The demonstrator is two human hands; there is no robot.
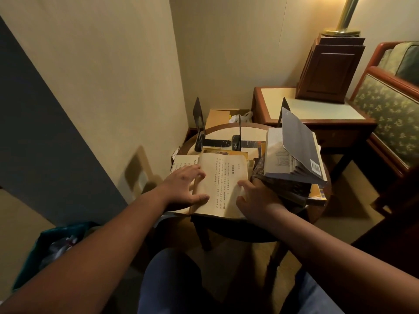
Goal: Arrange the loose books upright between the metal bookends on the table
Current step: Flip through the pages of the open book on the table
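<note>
Barely begun, I'd say: nothing stands between the bookends [199, 123] at the back of the counter [221, 133]. The open book [223, 177] lies flat, left hand [187, 189] spread on it, right hand [256, 198] seemingly pinching its page edge. A pile of books [294, 171] waits beside it.

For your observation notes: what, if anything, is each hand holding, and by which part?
The right hand grips the open book by its lower right edge, thumb on top. The left hand presses flat on it.

- Beige walls [113, 64], corner at 12 o'clock.
- Grey panel [34, 132] at 9 o'clock.
- Side table [317, 109], wooden box [328, 73], brass lamp pole [347, 17] at 2 o'clock.
- Floral armchair [390, 116] at 3 o'clock.
</note>
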